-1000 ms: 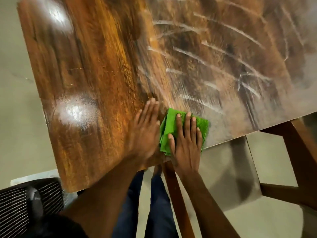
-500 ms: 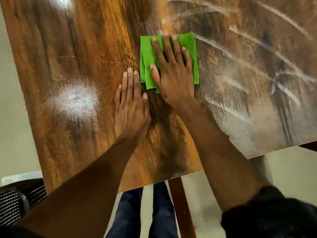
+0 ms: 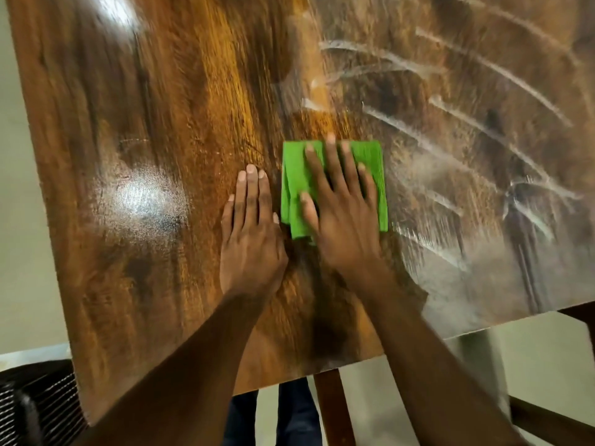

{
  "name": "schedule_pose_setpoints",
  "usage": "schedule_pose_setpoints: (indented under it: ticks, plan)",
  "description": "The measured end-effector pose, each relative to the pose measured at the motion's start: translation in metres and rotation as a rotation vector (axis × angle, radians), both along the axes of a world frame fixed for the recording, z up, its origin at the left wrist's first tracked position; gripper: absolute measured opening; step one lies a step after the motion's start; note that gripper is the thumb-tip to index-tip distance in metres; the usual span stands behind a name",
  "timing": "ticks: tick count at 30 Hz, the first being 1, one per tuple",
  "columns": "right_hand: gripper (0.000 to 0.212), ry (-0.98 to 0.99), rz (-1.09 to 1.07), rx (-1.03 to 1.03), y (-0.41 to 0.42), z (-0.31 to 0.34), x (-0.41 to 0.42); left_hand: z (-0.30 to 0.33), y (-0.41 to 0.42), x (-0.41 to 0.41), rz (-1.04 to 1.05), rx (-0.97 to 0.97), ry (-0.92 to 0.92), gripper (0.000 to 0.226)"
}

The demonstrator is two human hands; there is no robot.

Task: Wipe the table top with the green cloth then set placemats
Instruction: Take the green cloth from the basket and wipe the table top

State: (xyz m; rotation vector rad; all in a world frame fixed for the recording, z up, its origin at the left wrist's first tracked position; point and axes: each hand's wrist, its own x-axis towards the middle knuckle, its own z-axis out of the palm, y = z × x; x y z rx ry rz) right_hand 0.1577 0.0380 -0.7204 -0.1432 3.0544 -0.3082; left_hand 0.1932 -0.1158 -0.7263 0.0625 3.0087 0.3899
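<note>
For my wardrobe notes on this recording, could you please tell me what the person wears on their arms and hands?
Nothing shows on either: the left hand and right hand are bare, without gloves, rings or a watch, and both forearms are uncovered to the frame's edge. Dark blue trousers show below the table.

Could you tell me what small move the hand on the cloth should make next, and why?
Probably slide the cloth rightward under the flat right hand: the table is hazy with pale streaks on that side, while the wood by the resting left hand looks clean.
</note>
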Motion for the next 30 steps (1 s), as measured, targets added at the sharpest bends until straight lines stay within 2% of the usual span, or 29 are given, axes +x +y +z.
schedule_pose_setpoints:
  ticks: [3, 6, 9, 15, 18, 25, 27, 30]
  plan:
    - [0.066, 0.047, -0.004, 0.020, -0.016, -0.007, -0.098, -0.001, -0.001, 0.000, 0.004, 0.014, 0.005, 0.063]
    - [0.065, 0.051, 0.035, 0.047, -0.023, -0.009, -0.132, -0.002, -0.001, -0.001, 0.003, 0.018, 0.006, 0.063]
    - [0.062, 0.060, 0.080, 0.056, -0.009, -0.005, -0.088, -0.001, 0.000, 0.000, -0.002, 0.022, 0.006, 0.062]
    - [0.067, -0.124, 0.058, 0.054, 0.034, 0.015, 0.098, -0.001, 0.000, 0.000, -0.004, 0.038, 0.012, 0.062]
    - [0.070, -0.160, 0.029, 0.071, 0.069, 0.017, 0.160, -0.002, -0.001, 0.001, -0.012, 0.045, 0.024, 0.062]
    - [0.063, -0.066, -0.213, 0.070, 0.167, 0.017, 0.150, -0.005, 0.000, 0.003, -0.021, 0.062, 0.061, 0.060]
    - [0.062, -0.044, -0.286, 0.049, 0.165, 0.014, 0.150, -0.006, 0.000, 0.004, -0.025, 0.061, 0.081, 0.059]
    - [0.070, -0.091, -0.246, 0.027, 0.130, 0.009, 0.162, -0.007, 0.001, 0.004, -0.023, 0.050, 0.112, 0.058]
